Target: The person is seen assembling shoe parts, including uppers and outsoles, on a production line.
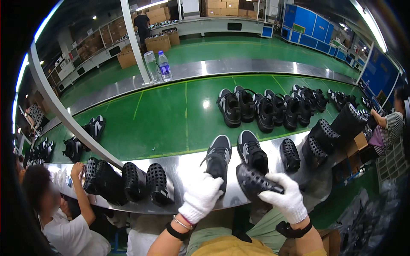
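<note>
My left hand (203, 197), in a white knit glove, is closed on the heel end of a black and grey sneaker (219, 155) at the metal ledge (188, 164). In my gloved right hand (285, 197) is a black perforated plastic shoe tree (255, 179), held by its near end, with its rounded holed end pointing away to the left. Just beyond that shoe tree lies a second matching sneaker (253, 149), toe away from me; its heel is partly covered by the shoe tree.
More shoe trees stand along the ledge, at left (159, 183) and right (290, 154). Several paired sneakers (267, 112) sit on the green belt (171, 115). A white post (79, 132) rises at left. Co-workers sit at left (70, 226) and right (390, 128). A bottle (164, 66) stands on the far ledge.
</note>
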Demonstrator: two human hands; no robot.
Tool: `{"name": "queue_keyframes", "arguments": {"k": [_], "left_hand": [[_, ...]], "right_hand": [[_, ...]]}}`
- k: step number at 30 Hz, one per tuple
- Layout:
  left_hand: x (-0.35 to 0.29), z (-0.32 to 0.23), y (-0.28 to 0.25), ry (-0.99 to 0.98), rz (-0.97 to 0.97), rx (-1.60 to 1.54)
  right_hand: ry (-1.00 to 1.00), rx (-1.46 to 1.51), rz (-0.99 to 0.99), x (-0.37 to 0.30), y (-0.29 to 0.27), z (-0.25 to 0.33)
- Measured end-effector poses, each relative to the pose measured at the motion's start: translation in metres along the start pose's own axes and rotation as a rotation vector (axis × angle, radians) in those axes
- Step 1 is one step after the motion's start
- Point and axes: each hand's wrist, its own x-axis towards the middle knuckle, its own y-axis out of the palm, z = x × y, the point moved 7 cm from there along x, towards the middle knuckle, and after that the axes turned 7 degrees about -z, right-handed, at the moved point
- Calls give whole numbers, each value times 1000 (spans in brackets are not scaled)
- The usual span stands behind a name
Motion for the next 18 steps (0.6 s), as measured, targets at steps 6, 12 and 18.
{"name": "queue_keyframes", "arguments": {"k": [6, 12, 18], "left_hand": [[8, -20, -10, -88, -223, -186], [17, 5, -14, -92, -226, -45], [31, 26, 22, -121, 42, 236]], "right_hand": [[107, -20, 44, 7, 3, 1], [62, -33, 65, 14, 5, 7], [14, -136, 218, 21, 18, 2]]}}
